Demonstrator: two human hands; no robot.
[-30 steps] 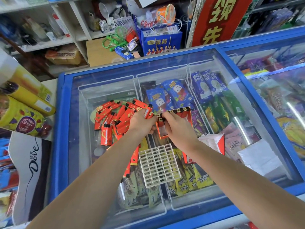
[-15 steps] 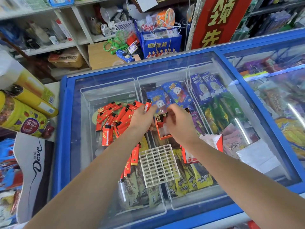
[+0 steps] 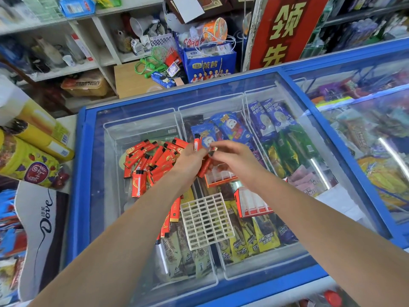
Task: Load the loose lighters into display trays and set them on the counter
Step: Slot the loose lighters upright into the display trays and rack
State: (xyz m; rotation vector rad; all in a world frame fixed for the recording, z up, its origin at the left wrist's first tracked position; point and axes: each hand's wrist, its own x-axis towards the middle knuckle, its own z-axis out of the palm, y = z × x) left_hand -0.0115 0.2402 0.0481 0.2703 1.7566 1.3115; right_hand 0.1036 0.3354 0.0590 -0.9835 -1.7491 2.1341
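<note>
Lighters, red and loose, are lying in a heap on the glass worktop of the freezer, toward its left side and about midway between the near and far edges. The left hand is resting over the right end of that heap, its fingers curled round several lighters, one of which is standing upright above the knuckles. The right hand is hovering just beside the left, thumb and forefinger pinching one lighter at its dark end. Directly below both hands an orange display tray is sitting on the glass, white dividers showing; how many slots are filled cannot be told. A second red-and-white tray is lying nearer the front edge, beside a white grid insert. A few more lighters are trailing from the heap toward the near edge, left of the grid.
</note>
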